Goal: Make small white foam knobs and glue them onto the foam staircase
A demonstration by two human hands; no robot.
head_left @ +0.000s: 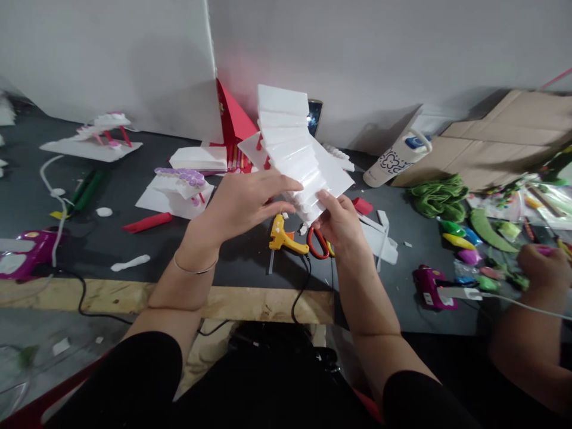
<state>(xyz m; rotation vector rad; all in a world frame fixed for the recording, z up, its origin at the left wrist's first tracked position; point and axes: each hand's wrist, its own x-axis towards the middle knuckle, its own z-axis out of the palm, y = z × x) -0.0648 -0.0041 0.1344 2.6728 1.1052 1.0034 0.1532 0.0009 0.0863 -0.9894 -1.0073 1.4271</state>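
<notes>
A white model staircase with folded-looking steps is held up in the middle, tilted, with a white board and short red posts behind it. My right hand grips its lower end, thumb on top and fingers underneath. At the staircase's lower left edge is my left hand, its thumb and fingers apart and the fingertips by the white lumpy trim; contact is hard to make out. Beneath the hands lie a yellow hot glue gun and red-handled scissors.
Similar small white models with purple trim stand left. A white tumbler, green cord and cardboard are right. Purple power sockets trail cables. Another person's hand is beside coloured clay packs at far right.
</notes>
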